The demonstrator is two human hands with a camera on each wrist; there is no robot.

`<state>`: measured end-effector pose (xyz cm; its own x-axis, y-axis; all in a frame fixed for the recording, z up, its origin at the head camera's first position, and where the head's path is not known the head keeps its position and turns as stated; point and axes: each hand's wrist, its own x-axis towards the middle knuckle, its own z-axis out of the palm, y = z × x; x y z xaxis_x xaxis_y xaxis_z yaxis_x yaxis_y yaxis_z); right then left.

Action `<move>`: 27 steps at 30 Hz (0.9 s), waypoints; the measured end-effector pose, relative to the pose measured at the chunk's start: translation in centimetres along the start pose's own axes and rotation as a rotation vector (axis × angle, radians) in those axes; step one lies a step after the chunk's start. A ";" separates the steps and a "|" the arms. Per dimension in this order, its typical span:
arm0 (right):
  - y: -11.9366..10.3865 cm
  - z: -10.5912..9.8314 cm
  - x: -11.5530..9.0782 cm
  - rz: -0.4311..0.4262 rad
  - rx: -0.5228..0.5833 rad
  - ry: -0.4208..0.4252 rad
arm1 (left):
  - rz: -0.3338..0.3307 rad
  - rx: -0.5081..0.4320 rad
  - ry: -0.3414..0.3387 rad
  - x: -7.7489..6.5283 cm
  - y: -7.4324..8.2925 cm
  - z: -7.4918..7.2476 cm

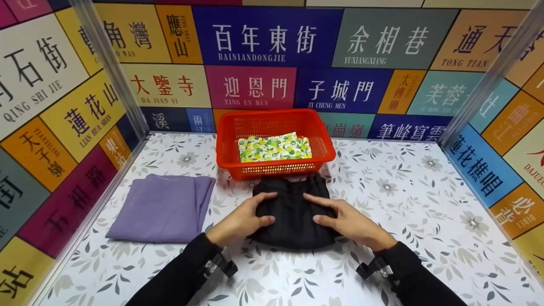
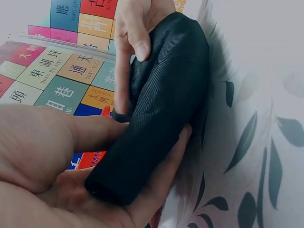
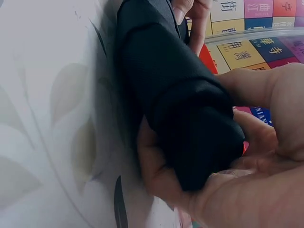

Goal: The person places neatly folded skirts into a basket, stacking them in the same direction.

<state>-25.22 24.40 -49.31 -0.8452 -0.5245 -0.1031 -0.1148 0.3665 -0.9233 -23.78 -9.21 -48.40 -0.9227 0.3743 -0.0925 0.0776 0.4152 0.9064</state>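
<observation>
A folded black cloth (image 1: 295,219) lies on the table in front of me, its twill-like weave visible in the left wrist view. At its left edge my left hand (image 1: 246,217) grips it, thumb on top and other fingers tucked beneath. My right hand (image 1: 353,220) holds the opposite edge the same way. In the left wrist view the cloth (image 2: 161,95) forms a thick rounded roll between thumb and fingers. The right wrist view shows layered folds of the cloth (image 3: 166,71) bunched in that hand. Parts of the fingers are hidden underneath.
Just behind the black cloth stands a red plastic basket (image 1: 276,171), with a folded lemon-print cloth (image 1: 274,148) inside. A folded purple cloth (image 1: 159,208) lies to the left. The table (image 1: 408,204) has a leaf-and-flower cover. Sign-patterned walls (image 1: 267,38) enclose the back and sides.
</observation>
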 end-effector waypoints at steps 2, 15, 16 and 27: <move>-0.1 0.0 -0.1 0.020 -0.017 0.012 | 0.000 -0.009 -0.001 0.0 0.0 0.0; -1.2 -0.7 -0.5 0.068 0.119 0.047 | -0.008 -0.084 0.021 -0.3 0.7 0.0; -1.4 -0.7 -0.6 0.063 0.121 0.047 | -0.006 -0.080 0.021 -0.3 0.8 -0.1; -3.3 -1.6 -1.5 -0.005 0.202 0.063 | 0.056 -0.091 0.032 -0.3 1.9 -0.7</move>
<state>-24.40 25.23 -45.46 -0.8767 -0.4741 -0.0811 -0.0171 0.1993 -0.9798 -23.65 -9.15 -46.36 -0.9296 0.3675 -0.0288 0.0962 0.3173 0.9434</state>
